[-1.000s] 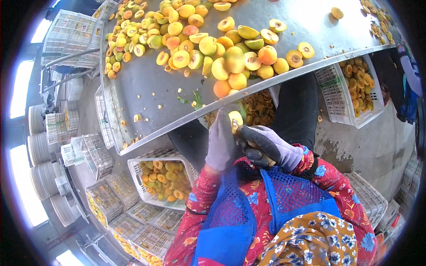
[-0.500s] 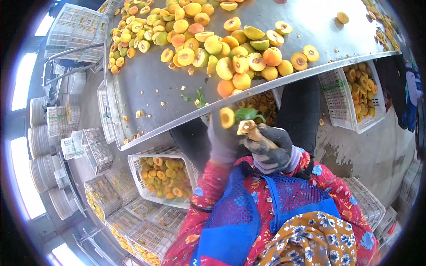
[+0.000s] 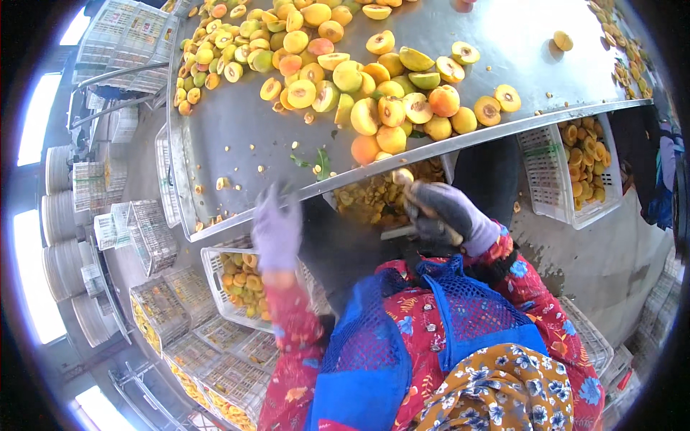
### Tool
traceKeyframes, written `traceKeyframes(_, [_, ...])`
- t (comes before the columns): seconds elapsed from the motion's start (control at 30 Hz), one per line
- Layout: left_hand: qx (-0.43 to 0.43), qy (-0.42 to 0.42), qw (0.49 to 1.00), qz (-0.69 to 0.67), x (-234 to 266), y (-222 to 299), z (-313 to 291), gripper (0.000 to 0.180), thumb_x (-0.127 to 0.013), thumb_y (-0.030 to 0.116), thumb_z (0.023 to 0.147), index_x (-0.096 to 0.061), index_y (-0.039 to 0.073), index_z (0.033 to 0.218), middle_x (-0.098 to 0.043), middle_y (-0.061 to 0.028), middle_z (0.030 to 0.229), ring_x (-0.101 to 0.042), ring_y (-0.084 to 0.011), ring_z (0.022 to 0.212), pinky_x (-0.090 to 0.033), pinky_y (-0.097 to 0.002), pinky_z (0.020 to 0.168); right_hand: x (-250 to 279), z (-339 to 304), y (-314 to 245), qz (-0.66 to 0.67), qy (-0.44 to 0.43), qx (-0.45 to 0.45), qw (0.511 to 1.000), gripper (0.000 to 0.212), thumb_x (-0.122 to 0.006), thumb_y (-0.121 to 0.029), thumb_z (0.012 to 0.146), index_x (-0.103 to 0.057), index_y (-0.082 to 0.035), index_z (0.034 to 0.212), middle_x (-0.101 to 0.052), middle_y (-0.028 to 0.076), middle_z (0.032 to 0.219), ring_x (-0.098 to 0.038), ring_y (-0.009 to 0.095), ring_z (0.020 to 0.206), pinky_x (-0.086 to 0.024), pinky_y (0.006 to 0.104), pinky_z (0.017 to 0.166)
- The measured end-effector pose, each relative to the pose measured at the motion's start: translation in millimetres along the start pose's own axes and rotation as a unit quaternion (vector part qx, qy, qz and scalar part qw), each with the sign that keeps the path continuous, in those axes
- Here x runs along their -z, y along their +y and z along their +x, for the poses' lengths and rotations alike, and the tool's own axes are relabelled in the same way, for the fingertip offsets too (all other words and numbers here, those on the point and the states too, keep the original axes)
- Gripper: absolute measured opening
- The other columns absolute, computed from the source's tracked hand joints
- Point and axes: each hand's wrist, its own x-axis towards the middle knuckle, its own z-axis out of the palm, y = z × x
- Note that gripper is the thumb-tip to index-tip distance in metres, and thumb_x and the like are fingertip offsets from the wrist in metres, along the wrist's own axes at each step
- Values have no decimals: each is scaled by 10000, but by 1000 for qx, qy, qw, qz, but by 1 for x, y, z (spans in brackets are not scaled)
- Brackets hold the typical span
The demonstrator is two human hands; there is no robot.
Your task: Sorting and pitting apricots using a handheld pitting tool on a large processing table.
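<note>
Although fruit halves [image 3: 242, 280] already sit in the white crate [image 3: 212, 280], much uncrated fruit [image 3: 364, 116] lies on the table [image 3: 244, 133]; the left hand [image 3: 277, 230], fingers spread, looks empty; the right hand [image 3: 454, 212] curls around a tool [image 3: 402, 176].

White light is let in by a row of windows [image 3: 36, 280] along the left side, where pale plastic crates [image 3: 126, 47] and round, pale stacks [image 3: 57, 210] are ranged. A grey floor [image 3: 611, 248] is marked by a dark patch [image 3: 552, 276] at right, and a broad metal table [image 3: 237, 129] is washed by glare across its far side.
</note>
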Motion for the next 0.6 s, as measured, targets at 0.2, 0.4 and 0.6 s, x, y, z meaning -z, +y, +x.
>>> traceKeyframes(0.2, [-168,-155,972,45,-81,54,90,619,-681,422,799,-556,19,1252,-593,-263,1194,-555,-386,1155,-448,-443,971,13,5,12,-129,51,72,988,209,-586,-266,871,-538,-63,856,-484,83,685,-467,236,591,-385,331,547])
traceKeyframes(0.4, [-85,-195,936,-281,-81,19,96,512,-721,370,762,-645,-45,1052,-695,-167,995,-678,-297,882,-530,-374,828,3,-18,7,-235,46,87,967,114,-567,-155,873,-523,-50,880,-493,95,749,-506,252,677,-418,359,608])
traceKeyframes(0.6, [118,-350,490,-790,-37,4,36,469,-673,165,825,-509,-5,1230,-642,-118,1119,-639,-230,991,-543,-338,886,-35,-19,-6,-324,73,226,916,272,-523,-286,994,-542,-33,894,-506,13,615,-469,87,510,-376,271,473])
